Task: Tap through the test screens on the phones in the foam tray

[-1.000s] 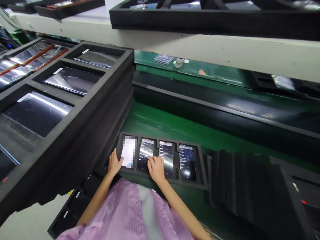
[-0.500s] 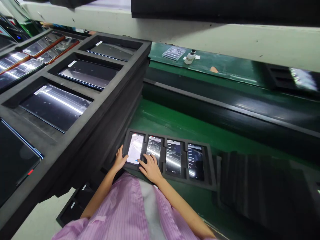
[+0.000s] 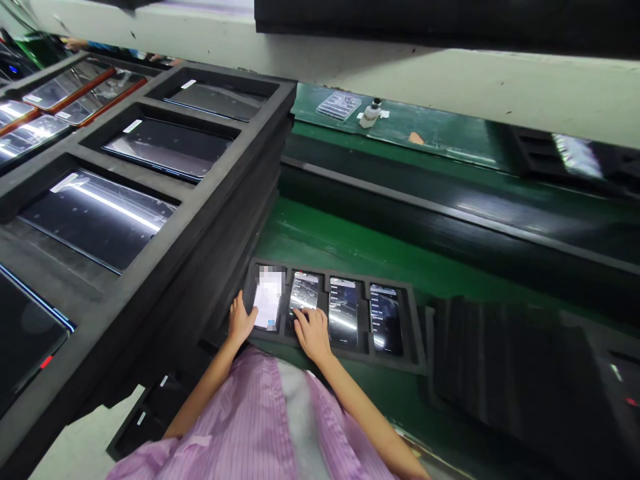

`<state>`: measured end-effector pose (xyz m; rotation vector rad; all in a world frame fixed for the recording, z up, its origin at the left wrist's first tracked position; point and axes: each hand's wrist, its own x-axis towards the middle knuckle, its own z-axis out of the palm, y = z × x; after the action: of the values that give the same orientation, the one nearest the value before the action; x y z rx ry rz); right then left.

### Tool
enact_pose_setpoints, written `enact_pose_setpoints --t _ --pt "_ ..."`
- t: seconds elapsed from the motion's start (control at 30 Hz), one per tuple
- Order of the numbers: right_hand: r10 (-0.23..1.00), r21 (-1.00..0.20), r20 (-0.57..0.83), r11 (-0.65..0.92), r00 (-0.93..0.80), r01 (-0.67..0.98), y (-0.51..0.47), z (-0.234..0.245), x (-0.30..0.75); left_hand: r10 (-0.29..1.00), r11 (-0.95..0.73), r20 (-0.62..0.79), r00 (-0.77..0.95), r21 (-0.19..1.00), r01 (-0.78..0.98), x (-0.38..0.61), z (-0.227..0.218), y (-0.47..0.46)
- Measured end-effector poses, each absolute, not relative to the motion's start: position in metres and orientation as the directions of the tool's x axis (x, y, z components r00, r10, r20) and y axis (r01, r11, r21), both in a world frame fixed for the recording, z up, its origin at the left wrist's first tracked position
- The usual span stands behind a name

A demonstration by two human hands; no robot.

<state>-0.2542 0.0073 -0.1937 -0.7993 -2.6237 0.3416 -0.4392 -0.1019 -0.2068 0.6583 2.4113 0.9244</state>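
Observation:
A black foam tray (image 3: 295, 341) lies on the green bench with several phones in a row of slots. My left hand (image 3: 243, 323) grips the tray's left end, thumb over the rim and fingers along its outer side. The thumb tip is by the leftmost phone (image 3: 267, 300), which shows a bright white screen. My right hand (image 3: 314, 333) is open, palm down, fingers spread over the lower part of the second phone (image 3: 305, 287), a fingertip at its screen. That phone, the third phone (image 3: 343, 312) and the rightmost phone (image 3: 387, 320) show dark list screens.
A tall stack of large foam trays (image 3: 235, 167) with dark-screened devices rises on the left. More black foam trays (image 3: 500, 360) stand at the right. Behind runs a long black channel (image 3: 425, 207), then a small bottle (image 3: 371, 115) and a clear plastic case (image 3: 339, 105).
My right hand has moved right, from the leftmost phone's lower edge to the second phone. My left hand stays at the tray's end. The view has shifted slightly.

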Motion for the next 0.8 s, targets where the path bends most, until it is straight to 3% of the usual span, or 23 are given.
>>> enact_pose_setpoints --t 0.13,0.37,0.8 --pt "0.577 -0.336 0.282 0.808 -0.766 0.484 0.010 -0.192 -0.255 0.578 0.668 -0.250 -0.777 0.692 0.274 -0.440 -0.206 -0.099" --pt "0.301 -0.303 0.190 0.923 -0.934 0.236 -0.004 -0.186 -0.268 0.578 0.675 -0.252 -0.776 0.682 0.281 -0.440 -0.206 -0.101" --pt "0.259 -0.267 0.151 0.940 -0.954 0.213 -0.005 -0.186 -0.268 0.536 0.721 -0.270 -0.800 0.639 0.267 -0.435 -0.198 -0.099"
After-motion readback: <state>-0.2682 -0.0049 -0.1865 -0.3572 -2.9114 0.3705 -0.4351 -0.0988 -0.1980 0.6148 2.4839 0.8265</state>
